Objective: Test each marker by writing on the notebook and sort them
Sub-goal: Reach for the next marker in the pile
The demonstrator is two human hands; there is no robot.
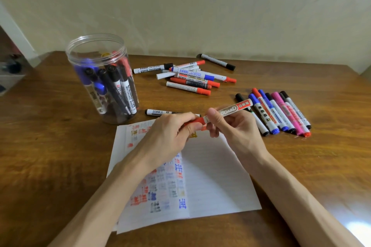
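From my remote seat I see my left hand (172,134) curled round the red cap (197,121) of a red marker (230,109), fingers pinching it from both sides. My right hand (230,126) grips the white barrel of the same marker, thumb pressed on top close to the cap. The barrel slants up and away to the right, its red-labelled tail clear of my fingers. The cap meets the barrel, but I cannot tell whether it is fully seated or partly drawn off. Both hands hover above the far edge of the notebook (210,176), which lies open on the bench (60,146) in front of me. Its left page is crowded with red, blue and grey test scribbles; the right page looks mostly blank. Just behind my left hand, a black-capped marker (158,112) lies flat on the bench, touching or almost touching the top of the notebook. To the right of my right hand a row of markers (281,112) lies side by side, black, blue, red and pink caps among them, all pointing roughly the same way. Further back, near the middle of the bench, a loose pile of markers (190,78) lies criss-crossed, mostly red with some blue and black. Beyond that pile a lone marker (217,61) with black ends sits by itself near the wall (200,6). At far left a clear plastic jar (102,78) stands upright with no lid, holding blue, black and red markers on end.
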